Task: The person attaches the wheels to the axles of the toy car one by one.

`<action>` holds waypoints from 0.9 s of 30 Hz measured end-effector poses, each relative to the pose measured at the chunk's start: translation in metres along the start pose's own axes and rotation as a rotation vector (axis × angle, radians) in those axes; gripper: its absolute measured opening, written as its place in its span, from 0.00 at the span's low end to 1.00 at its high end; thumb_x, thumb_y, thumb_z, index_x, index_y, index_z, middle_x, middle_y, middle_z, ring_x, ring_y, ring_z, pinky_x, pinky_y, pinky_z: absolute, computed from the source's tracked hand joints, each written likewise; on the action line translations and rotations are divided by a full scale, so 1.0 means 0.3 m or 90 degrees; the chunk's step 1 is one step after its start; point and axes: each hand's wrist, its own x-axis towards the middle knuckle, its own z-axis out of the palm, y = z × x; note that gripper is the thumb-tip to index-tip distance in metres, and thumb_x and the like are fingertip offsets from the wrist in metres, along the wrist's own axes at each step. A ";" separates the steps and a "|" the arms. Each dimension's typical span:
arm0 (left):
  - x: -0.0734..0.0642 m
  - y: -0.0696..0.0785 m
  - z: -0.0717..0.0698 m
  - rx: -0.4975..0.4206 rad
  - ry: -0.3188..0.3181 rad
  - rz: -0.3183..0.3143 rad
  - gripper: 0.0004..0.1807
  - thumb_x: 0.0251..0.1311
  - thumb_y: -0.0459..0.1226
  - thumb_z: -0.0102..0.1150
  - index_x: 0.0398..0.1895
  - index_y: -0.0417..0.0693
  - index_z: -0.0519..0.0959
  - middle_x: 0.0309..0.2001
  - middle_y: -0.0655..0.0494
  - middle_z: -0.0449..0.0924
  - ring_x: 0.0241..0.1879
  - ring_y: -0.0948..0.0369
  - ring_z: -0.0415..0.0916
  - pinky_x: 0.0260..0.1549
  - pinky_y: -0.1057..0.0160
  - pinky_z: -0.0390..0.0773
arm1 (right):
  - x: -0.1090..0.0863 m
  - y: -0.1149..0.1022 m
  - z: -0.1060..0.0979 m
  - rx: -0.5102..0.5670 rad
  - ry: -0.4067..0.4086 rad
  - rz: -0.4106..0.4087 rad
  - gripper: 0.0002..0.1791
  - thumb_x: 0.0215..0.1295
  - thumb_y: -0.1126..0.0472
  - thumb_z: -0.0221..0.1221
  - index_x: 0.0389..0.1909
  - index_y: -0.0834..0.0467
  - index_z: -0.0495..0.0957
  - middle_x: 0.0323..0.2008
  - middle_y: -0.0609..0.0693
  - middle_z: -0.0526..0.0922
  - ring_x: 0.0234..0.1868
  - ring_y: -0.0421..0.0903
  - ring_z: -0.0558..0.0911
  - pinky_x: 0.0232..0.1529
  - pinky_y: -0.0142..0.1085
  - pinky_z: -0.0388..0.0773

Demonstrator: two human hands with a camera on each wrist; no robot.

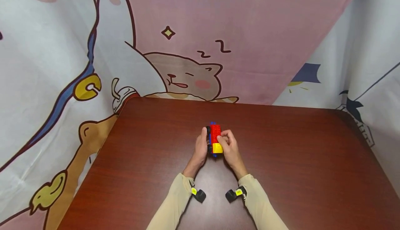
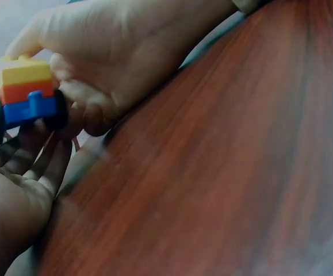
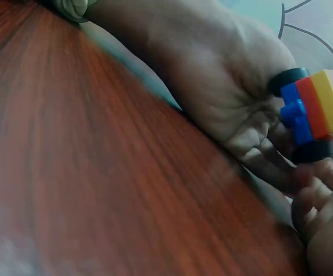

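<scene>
Between both hands is a small toy car (image 1: 215,134) built of plastic bricks, with its long side pointing away from me. It has a blue base (image 2: 18,112), a red layer and a yellow brick (image 1: 217,148) on the near end. Black wheels (image 3: 313,152) stick out at its sides. My left hand (image 1: 200,149) grips it from the left, thumb along the wheel side and fingers curled underneath. From the right, my right hand (image 1: 231,151) holds it with the thumb on top of the red bricks. The car's underside is hidden by the fingers.
The hands are over a dark reddish-brown wooden table (image 1: 140,174). A cartoon-printed cloth (image 1: 256,42) hangs behind its far edge and along the sides. Black wrist cameras (image 1: 200,196) are strapped over the beige sleeves (image 1: 264,202).
</scene>
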 end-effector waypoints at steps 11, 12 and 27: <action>-0.041 0.041 0.035 0.065 -0.067 0.139 0.14 0.69 0.31 0.56 0.52 0.30 0.73 0.43 0.45 0.77 0.39 0.66 0.75 0.40 0.73 0.73 | -0.003 0.009 -0.025 -0.148 0.170 -0.019 0.14 0.69 0.61 0.61 0.42 0.67 0.69 0.20 0.43 0.73 0.22 0.36 0.69 0.23 0.26 0.65; -0.052 0.054 0.037 0.089 -0.080 0.157 0.14 0.68 0.31 0.57 0.52 0.30 0.74 0.45 0.42 0.77 0.40 0.64 0.75 0.41 0.72 0.73 | -0.005 0.012 -0.028 -0.165 0.175 -0.029 0.14 0.68 0.60 0.61 0.41 0.66 0.70 0.19 0.44 0.73 0.21 0.37 0.69 0.22 0.27 0.65; -0.066 0.070 0.020 0.229 -0.136 0.227 0.26 0.59 0.25 0.64 0.61 0.29 0.72 0.53 0.29 0.74 0.51 0.35 0.76 0.51 0.39 0.77 | 0.009 0.037 -0.032 -0.396 0.218 -0.115 0.16 0.65 0.53 0.64 0.43 0.62 0.77 0.39 0.59 0.79 0.42 0.57 0.75 0.47 0.47 0.62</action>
